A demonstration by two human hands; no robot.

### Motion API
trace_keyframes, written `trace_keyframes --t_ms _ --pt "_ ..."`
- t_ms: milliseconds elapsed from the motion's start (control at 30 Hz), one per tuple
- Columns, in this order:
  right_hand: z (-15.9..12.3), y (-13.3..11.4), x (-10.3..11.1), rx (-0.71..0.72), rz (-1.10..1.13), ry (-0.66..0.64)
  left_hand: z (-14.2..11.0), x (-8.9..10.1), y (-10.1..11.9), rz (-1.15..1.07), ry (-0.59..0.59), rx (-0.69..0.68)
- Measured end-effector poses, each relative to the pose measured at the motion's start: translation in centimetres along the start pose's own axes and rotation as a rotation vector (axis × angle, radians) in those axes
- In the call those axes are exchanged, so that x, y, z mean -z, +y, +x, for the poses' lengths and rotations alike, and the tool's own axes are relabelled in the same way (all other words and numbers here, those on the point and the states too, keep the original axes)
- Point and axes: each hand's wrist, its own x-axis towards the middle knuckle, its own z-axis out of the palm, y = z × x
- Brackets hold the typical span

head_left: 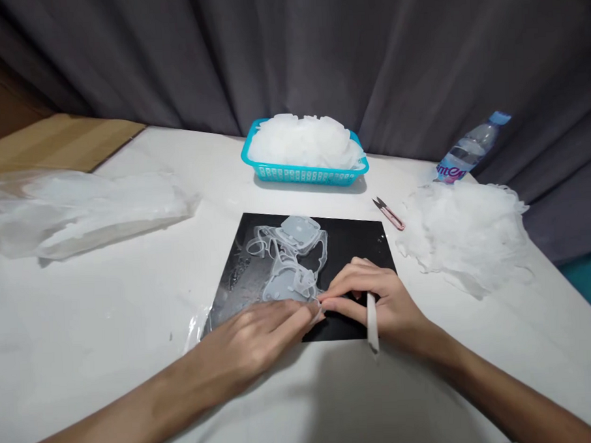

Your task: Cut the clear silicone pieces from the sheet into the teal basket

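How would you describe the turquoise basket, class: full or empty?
Full: translucent white pieces heap above the rim of the turquoise plastic basket.

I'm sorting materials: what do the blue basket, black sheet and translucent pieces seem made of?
Blue basket: likely moulded plastic, satin, judging by its perforated wall.
Black sheet: glossy, reflecting light; plastic or glass, unclear.
Translucent pieces: perhaps silicone or soft plastic, frosted-looking, with thin curling strips.

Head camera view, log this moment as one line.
left hand: at clear plastic pieces | right hand: holding white stick, close beside left hand | blue basket: heaped with white material | snips: beside black mat
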Motion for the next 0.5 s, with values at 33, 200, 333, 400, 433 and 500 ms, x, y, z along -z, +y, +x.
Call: trace_keyframes --t_ms 33,200,333,400,433,500 --pt "0.0 0.1 -0.1 0.004 -0.020 0.010 -0.1 -0.1 -0.1 -0.030 0.004 0.025" --pt "-0.5 -0.3 -0.7 0.005 -0.207 -0.010 -0.1 -0.1 -0.1 -0.101 0.014 0.081" --pt "-0.6 -0.8 -1.4 0.051 -0.331 0.004 0.1 0.3 0.0 -0.023 -0.015 0.010" --pt "-0.3 -0.4 -1.4 0.060 -0.395 0.029 0.0 0.1 0.2 0.073 0.013 -0.057" --pt "-0.2 0.0 -1.2 0.053 -0.427 0.043 -0.1 -0.1 0.3 0.110 0.035 -0.095" --pt "0.2 1.3 -0.6 0.005 -0.499 0.080 -0.4 -0.6 0.6 0.096 0.075 -0.116"
